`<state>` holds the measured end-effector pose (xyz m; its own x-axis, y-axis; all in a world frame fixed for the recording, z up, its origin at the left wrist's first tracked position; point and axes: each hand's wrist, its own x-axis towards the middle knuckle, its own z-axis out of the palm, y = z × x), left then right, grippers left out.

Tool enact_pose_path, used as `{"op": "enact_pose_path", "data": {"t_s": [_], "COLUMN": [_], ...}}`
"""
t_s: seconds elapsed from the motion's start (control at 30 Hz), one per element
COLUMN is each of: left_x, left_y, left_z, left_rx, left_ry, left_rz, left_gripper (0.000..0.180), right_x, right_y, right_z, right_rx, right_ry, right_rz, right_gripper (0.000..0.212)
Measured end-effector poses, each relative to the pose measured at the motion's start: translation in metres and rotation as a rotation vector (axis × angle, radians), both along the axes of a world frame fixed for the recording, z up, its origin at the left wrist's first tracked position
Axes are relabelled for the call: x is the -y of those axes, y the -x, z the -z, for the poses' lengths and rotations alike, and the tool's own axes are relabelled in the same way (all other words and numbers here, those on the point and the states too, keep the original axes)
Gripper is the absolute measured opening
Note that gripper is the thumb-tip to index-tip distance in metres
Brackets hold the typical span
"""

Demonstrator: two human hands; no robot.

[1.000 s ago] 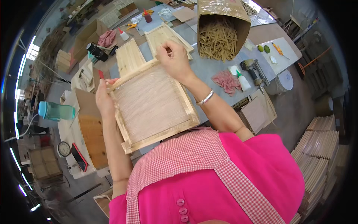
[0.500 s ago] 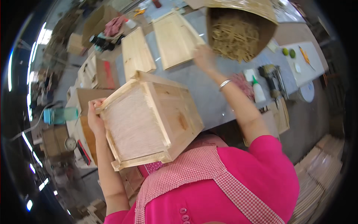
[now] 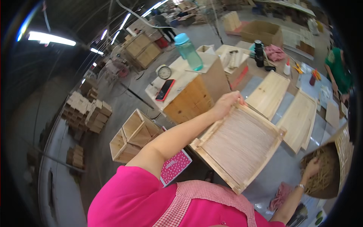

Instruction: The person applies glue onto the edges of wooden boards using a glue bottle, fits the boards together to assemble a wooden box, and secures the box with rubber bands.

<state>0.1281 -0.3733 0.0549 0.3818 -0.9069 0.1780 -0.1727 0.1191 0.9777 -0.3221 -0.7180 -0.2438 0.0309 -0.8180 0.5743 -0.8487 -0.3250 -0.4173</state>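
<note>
My left hand [image 3: 228, 103] is closed around the upper corner of a pale wooden box [image 3: 242, 142], which is tilted in front of my apron. A light, finely streaked panel fills the box's framed face. My right hand [image 3: 312, 167] is inside a cardboard box [image 3: 345, 153], among many thin wooden strips [image 3: 324, 178]. Its fingers are small in view and partly lost against the strips, so I cannot make out whether they grip any. A pink cloth [image 3: 280, 196] lies below my right forearm.
Wooden panels [image 3: 269, 94] lie on the grey table beyond the box. On the side bench are a teal bottle [image 3: 192, 55], a round dial [image 3: 164, 72] and a red-edged phone [image 3: 165, 90]. Open wooden boxes [image 3: 134, 132] stand at left. A person in green [image 3: 335, 68] is at far right.
The view has swung left. My right hand has moved from beside the wooden panels into the cardboard box of strips. My left hand keeps hold of the wooden box.
</note>
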Motion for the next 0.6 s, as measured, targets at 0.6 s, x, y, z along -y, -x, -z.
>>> {"op": "enact_pose_path", "data": {"t_s": [0.6], "left_x": [0.051], "left_y": [-0.009], "left_z": [0.07], "left_rx": [0.007], "left_ry": [0.219], "left_rz": [0.033], "left_gripper": [0.043], "right_x": [-0.096], "right_y": [-0.066], "right_z": [-0.205], "right_rx": [0.572], "right_ry": [-0.213], "right_rz": [-0.578], "right_gripper": [0.017]}}
